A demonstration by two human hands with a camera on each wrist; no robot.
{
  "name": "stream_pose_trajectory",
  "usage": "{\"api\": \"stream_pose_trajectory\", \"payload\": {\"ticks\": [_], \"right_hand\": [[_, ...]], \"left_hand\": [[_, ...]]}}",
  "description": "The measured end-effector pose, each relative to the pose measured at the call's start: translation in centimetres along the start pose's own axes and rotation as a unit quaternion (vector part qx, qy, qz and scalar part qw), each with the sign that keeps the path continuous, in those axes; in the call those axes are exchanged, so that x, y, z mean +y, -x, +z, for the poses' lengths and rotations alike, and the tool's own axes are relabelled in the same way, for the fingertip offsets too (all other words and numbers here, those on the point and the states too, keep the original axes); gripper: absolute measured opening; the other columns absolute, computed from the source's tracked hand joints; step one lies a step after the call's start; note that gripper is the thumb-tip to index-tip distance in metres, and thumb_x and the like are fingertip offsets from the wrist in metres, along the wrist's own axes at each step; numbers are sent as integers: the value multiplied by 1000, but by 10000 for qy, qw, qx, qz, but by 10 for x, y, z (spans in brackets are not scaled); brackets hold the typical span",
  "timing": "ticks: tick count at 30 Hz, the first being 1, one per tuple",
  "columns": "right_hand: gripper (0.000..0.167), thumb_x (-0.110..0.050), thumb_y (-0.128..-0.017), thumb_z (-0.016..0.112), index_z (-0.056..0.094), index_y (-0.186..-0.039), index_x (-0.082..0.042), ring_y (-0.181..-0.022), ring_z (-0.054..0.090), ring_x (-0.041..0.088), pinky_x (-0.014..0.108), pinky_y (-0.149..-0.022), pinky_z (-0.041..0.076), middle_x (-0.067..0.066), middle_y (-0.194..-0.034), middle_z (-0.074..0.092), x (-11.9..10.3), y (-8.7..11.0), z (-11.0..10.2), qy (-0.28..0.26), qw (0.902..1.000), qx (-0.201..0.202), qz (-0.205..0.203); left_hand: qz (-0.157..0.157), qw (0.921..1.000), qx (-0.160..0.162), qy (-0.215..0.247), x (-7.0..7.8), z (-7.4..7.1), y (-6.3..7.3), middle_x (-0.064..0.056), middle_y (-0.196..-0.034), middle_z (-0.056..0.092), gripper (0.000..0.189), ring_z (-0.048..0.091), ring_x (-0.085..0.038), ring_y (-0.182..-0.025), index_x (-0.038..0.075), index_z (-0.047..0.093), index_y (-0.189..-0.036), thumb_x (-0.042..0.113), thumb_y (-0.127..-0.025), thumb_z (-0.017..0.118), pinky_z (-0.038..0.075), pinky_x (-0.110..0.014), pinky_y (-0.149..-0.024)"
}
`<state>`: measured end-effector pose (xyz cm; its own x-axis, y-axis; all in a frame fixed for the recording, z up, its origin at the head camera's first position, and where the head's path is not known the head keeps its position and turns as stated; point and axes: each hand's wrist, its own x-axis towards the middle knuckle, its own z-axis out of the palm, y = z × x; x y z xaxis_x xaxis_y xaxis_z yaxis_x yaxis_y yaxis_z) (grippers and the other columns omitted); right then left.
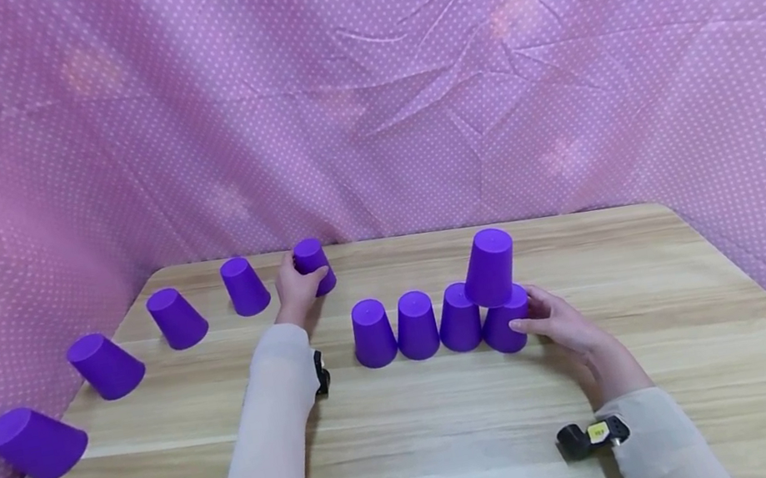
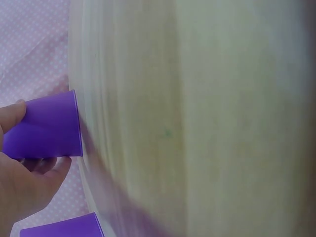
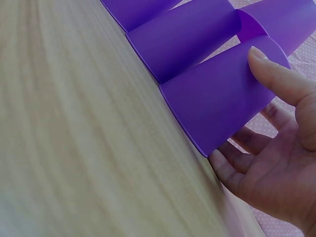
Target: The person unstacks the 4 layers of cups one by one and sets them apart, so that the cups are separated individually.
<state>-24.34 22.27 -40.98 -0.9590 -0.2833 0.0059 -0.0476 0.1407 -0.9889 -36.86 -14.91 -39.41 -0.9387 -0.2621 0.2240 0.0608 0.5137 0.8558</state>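
At the back of the table my left hand (image 1: 296,291) grips an upside-down purple cup (image 1: 311,256), thumb on one side and fingers on the other. The left wrist view shows this held cup (image 2: 49,126) with its rim at or near the tabletop. My right hand (image 1: 563,325) holds the rightmost purple cup (image 1: 503,330) of a row, its thumb on the cup's side in the right wrist view. Another inverted cup (image 1: 490,267) rests on top, bridging that cup and its neighbour (image 1: 460,323). Two more cups of the row stand to the left, the nearer being this cup (image 1: 416,326).
Several inverted purple cups stand spaced along the table's left side, from a cup (image 1: 245,287) at the back to a cup (image 1: 37,445) near the left edge. The wooden table (image 1: 417,445) is bordered by a pink dotted cloth (image 1: 361,107).
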Motion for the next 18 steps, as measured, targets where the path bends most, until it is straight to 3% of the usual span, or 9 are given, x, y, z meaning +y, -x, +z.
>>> {"api": "stream_pose_trajectory", "payload": {"ticks": [5,10,18], "right_hand": [[64,-8,-77,62,28,-130,2,-112,36,35,44,-96,25,27,-123,38,0,-1,0,40,10000,-22,-21],[67,-13,-77,63,27,-132,0,-114,33,35,47,-97,22,26,-125,36,-1,-1,-1,147,9998,-17,99],[66,-11,-77,63,28,-131,1,-114,34,35,47,-97,23,26,-125,36,0,0,-2,130,9999,-86,-5]], "left_hand": [[-40,10000,-1,8,-1,-3,1,-20,-118,47,57,43,-32,-108,0,39,-123,11,-74,66,31,-39,-95],[-205,9992,-61,333,1,-6,1,-21,-122,44,62,40,-31,-112,-1,35,-125,11,-73,67,29,-36,-96],[-228,9955,-86,911,17,-18,5,-22,-130,32,70,29,-32,-119,1,29,-129,15,-73,68,24,-38,-99]]}}
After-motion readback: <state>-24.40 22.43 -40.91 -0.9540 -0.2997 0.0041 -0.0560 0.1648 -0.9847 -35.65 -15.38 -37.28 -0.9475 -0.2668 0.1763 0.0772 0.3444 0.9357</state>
